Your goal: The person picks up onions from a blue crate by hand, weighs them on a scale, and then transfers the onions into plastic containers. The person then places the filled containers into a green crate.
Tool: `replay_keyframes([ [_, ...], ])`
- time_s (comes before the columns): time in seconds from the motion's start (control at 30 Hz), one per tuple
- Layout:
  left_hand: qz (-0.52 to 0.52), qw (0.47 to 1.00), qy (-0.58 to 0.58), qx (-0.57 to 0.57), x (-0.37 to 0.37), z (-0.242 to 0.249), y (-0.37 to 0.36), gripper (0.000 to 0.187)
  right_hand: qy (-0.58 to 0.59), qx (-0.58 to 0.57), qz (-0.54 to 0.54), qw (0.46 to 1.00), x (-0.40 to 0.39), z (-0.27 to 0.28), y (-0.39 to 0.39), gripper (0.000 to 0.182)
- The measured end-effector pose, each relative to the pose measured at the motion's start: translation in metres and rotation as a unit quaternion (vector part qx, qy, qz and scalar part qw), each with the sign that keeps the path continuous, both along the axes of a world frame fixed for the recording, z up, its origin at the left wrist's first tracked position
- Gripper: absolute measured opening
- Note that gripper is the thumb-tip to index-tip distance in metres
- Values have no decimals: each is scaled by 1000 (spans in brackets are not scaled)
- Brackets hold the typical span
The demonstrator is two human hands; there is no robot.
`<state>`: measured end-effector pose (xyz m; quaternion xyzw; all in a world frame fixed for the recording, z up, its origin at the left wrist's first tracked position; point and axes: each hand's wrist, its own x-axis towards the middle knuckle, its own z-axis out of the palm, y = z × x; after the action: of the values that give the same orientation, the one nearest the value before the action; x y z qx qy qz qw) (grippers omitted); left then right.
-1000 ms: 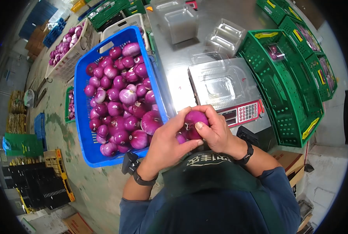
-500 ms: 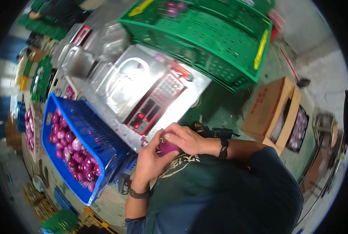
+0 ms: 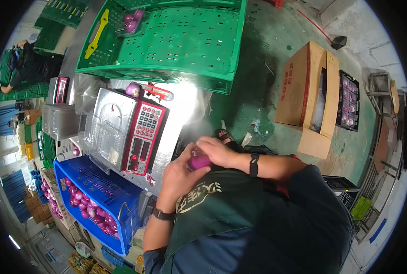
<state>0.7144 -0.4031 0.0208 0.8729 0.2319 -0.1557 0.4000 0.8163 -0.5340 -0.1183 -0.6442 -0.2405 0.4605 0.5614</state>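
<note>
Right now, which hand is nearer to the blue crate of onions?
Left. The left hand holds the onion on the side toward the blue crate; the right hand holds its far side.

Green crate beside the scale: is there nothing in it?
No, a clear pack of purple onions lies inside the green crate, near its yellow handle.

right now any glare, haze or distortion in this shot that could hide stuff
Head view: glare whites out part of the steel table beside the scale; head view: a faint hazy patch sits just above the left hand and right hand; head view: fisheye distortion bends the outer scene towards black edges.
</note>
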Motion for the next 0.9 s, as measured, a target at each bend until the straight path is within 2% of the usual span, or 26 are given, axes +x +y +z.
replay_keyframes([
  [0.03,4,997,82,9,9,4,-1,88,134,16,-69,989,-4,-3,0,36],
  [0.07,13,999,46,-2,4,-8,2,92,263,31,-131,955,-6,-6,1,35],
  [0.13,98,993,-21,-68,-11,-19,11,90,398,-19,-106,911,10,-14,-5,34],
  [0.17,162,977,24,-134,-13,-2,18,85,382,-54,-121,915,16,-18,-5,37],
  [0.2,237,950,59,-196,-17,17,30,80,378,-91,-99,916,19,-63,-5,42],
  [0.23,277,937,43,-207,-36,20,45,67,364,-140,-129,912,25,-72,-1,41],
  [0.27,303,934,-17,-190,-60,18,59,58,331,-161,-177,913,28,-92,7,41],
  [0.3,344,922,-63,-168,-82,31,71,54,342,-161,-159,912,37,-125,13,41],
  [0.33,379,908,-107,-145,-103,47,82,50,342,-221,-189,894,48,-144,29,41],
  [0.37,443,875,-91,-171,-125,77,92,45,332,-209,-190,900,59,-179,39,46],
  [0.4,495,854,-103,-122,-147,95,100,41,319,-197,-202,905,66,-189,54,53],
  [0.43,522,838,-139,-80,-180,99,111,39,322,-117,-180,922,73,-210,63,58],
  [0.47,540,823,-172,-42,-215,100,123,37,306,-121,-182,927,75,-195,78,55],
  [0.5,572,801,-180,-5,-245,110,134,36,299,-95,-120,942,78,-187,82,51],
  [0.6,645,729,-211,93,-336,121,168,33,202,-245,19,948,85,-218,87,35],
  [0.67,688,688,-206,105,-396,114,191,33,89,-317,42,943,66,-195,88,22],
  [0.7,695,682,-179,137,-422,108,201,32,80,-319,65,942,60,-184,84,17],
  [0.8,684,705,-47,182,-459,97,234,30,30,-324,109,939,44,-152,82,11],
  [0.9,616,759,27,211,-495,59,286,41,-4,-299,135,945,21,-94,94,14],
])
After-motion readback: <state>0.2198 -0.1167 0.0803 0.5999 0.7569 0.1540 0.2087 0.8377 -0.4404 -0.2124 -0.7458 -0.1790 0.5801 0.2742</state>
